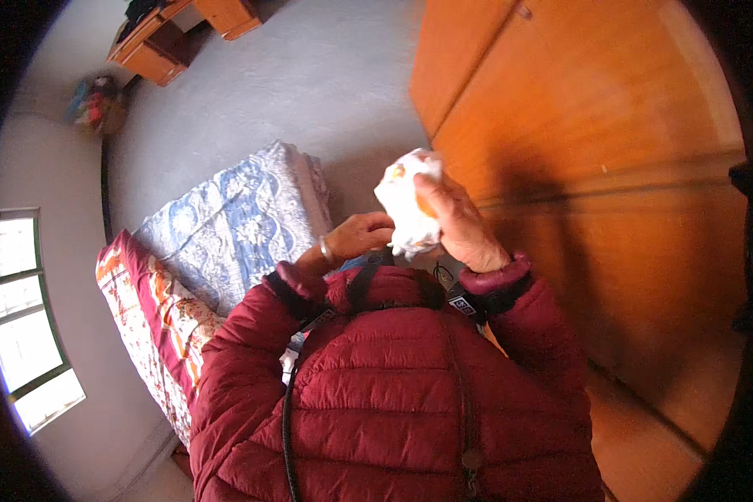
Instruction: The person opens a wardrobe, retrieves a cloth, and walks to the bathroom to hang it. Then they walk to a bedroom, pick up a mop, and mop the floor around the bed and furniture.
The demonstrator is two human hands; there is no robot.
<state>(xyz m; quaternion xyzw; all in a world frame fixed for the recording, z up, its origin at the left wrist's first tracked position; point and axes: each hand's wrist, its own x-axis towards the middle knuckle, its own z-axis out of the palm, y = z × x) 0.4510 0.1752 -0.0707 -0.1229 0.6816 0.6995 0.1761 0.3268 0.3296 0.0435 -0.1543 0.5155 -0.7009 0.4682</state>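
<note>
My right hand [462,222] is closed around a crumpled white cloth bundle [406,205] with orange-yellow patches, held up in front of my chest. The thumb presses on its face, and the hand and bundle are slightly blurred. Just left of the bundle's lower edge is my left hand [358,237], with a silver bracelet [325,247] at the wrist. Its fingers are bent together toward the bundle. Their tips are partly hidden, so what they hold, if anything, does not show. A dark strap [366,280] lies below the hands, over my maroon padded jacket [385,376].
A bed with a blue-and-white patterned cover [234,217] stands to the left, with a red floral quilt [155,314] at its near side. A large orange-brown wooden cabinet [594,109] fills the right. Beyond are a grey floor [309,84] and a wooden desk [163,50].
</note>
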